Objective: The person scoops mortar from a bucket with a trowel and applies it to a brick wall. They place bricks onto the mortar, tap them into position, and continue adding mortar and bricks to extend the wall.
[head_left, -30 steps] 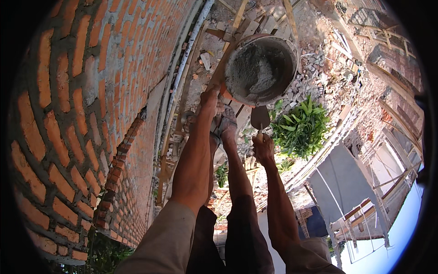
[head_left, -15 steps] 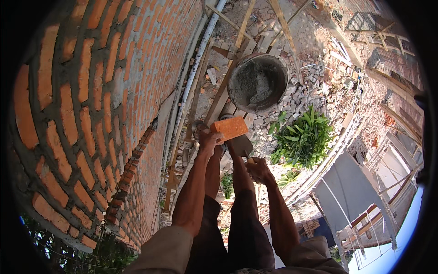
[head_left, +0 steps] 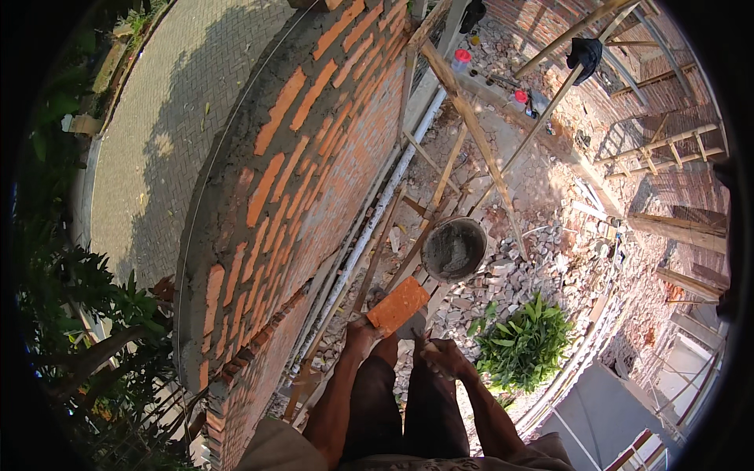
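An orange brick (head_left: 398, 304) is gripped at its near left end by my left hand (head_left: 361, 334), its fingers closed round it. My right hand (head_left: 444, 358) is wrapped round the handle of a trowel, whose grey blade (head_left: 413, 325) lies close by the brick's near right side, partly hidden by it. Beyond both hands stands a round bucket (head_left: 454, 250) with grey mortar inside, resting on or beside wooden planks. To my left rises a brick wall (head_left: 271, 188) with grey mortar joints and a mortar-covered top edge. A thin string runs along that top.
Wooden poles (head_left: 479, 141) lean across the space ahead, near a long pale pipe (head_left: 369, 235) along the wall's foot. Broken rubble (head_left: 510, 275) and a leafy green plant (head_left: 526, 343) lie to the right. A wooden ladder (head_left: 664, 153) is at far right; paving (head_left: 181, 118) stretches beyond the wall.
The view has swung up and toward the wall, so its top and the paving beyond now show. The brick is tilted differently; both hands keep their hold.
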Motion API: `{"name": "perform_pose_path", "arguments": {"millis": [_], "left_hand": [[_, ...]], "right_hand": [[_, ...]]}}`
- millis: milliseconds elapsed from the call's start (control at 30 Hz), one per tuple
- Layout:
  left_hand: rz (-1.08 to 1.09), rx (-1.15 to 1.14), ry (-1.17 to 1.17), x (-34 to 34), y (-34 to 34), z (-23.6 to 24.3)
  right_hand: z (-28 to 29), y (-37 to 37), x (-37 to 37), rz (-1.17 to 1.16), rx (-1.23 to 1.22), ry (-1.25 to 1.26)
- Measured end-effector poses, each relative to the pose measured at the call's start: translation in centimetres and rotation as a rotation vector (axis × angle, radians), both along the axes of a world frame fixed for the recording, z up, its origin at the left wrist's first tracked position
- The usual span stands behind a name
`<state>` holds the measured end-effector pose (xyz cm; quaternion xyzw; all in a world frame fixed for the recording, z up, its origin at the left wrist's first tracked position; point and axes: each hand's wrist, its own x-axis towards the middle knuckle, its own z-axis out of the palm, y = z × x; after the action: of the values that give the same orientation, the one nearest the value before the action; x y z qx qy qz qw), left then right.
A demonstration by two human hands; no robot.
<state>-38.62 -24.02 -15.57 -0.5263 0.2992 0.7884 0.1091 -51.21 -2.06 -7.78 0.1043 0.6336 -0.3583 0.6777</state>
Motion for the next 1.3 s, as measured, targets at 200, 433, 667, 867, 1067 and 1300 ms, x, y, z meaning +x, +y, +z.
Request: {"name": "perform_pose_path", "arguments": {"millis": [200,433,667,867,1067,1300], "left_hand": [[-0.254,-0.350,-0.016,-3.0,-1.8,4.2],[-0.968,-1.478,0.200,-10.3,-3.7,15.8],[-0.872,-1.673,0.265,-15.3,-6.2,22.2],[-0.598,-1.826,0.329,-19.4,-13.4,28.1],[-0.545,-2.083,0.160,-27.2,-25.7,31.6],[-0.578,-1.891,0.013,-33.8,-31.9,28.7]], "right_hand": [[5.8,-1.8,-2.0,0.042,-0.234,0.411],[11.7,-5.0,-4.0,0.080,-0.177,0.529],[15.9,-7.4,-5.4,0.028,-0.281,0.521],[14.1,-8.4,-7.8,-0.065,-0.411,0.595],[9.2,-3.1,-7.7,-0.043,-0.144,0.606],[5.1,6.4,-5.8,0.001,0.119,0.443]]}}
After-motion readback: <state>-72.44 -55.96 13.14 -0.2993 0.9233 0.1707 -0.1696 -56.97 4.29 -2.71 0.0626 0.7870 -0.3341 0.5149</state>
